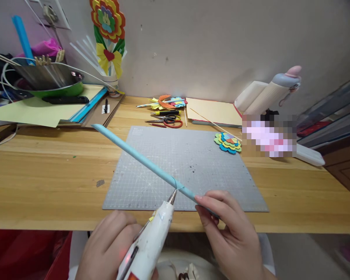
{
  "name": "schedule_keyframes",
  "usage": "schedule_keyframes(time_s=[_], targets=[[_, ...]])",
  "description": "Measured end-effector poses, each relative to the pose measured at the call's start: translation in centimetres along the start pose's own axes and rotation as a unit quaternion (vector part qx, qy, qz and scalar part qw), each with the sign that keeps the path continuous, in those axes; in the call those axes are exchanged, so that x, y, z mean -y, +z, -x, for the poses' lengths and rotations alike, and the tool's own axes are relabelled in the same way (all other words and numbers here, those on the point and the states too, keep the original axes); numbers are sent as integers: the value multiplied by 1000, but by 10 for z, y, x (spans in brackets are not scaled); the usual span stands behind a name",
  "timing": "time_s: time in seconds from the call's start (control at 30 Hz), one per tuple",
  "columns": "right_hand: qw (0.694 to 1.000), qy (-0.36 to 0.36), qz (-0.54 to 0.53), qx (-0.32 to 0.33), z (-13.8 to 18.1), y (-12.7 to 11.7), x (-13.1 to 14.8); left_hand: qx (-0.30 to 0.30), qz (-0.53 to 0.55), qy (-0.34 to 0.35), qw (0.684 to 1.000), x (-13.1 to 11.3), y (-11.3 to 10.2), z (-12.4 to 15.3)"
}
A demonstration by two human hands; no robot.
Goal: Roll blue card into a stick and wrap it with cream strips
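Note:
A white hot glue gun (153,237) is gripped in my left hand (111,243), its metal nozzle pointing up and to the right. Between the thumb and fingers of my right hand (229,229) is the lower end of a light blue rolled paper tube (142,159). The tube slants up to the left above the grey cutting mat (221,182). The nozzle tip is at the tube, by a loose paper edge on it, a short way from my right fingertips. Whether the tip presses on the paper I cannot tell.
Behind the mat lie scissors (165,119), a yellow and black cutter (165,112) and paper petals (166,102). A layered paper flower (228,142) rests at the mat's right corner. Green pan (61,90) and coloured paper (32,111) stand left; a bottle (275,93) leans right.

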State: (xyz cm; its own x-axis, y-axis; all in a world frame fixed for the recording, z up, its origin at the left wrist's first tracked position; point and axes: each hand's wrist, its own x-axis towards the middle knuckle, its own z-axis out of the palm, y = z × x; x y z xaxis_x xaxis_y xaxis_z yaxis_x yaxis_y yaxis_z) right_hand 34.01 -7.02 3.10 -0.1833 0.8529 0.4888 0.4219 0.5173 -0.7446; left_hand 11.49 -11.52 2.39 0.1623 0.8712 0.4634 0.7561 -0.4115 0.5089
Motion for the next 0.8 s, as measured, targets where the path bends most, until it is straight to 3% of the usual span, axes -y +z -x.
schedule_keyframes(time_s=[0.8], targets=[[999, 27, -31, 15, 0, 3, 0, 23, 1, -7, 1000, -3, -3, -1]])
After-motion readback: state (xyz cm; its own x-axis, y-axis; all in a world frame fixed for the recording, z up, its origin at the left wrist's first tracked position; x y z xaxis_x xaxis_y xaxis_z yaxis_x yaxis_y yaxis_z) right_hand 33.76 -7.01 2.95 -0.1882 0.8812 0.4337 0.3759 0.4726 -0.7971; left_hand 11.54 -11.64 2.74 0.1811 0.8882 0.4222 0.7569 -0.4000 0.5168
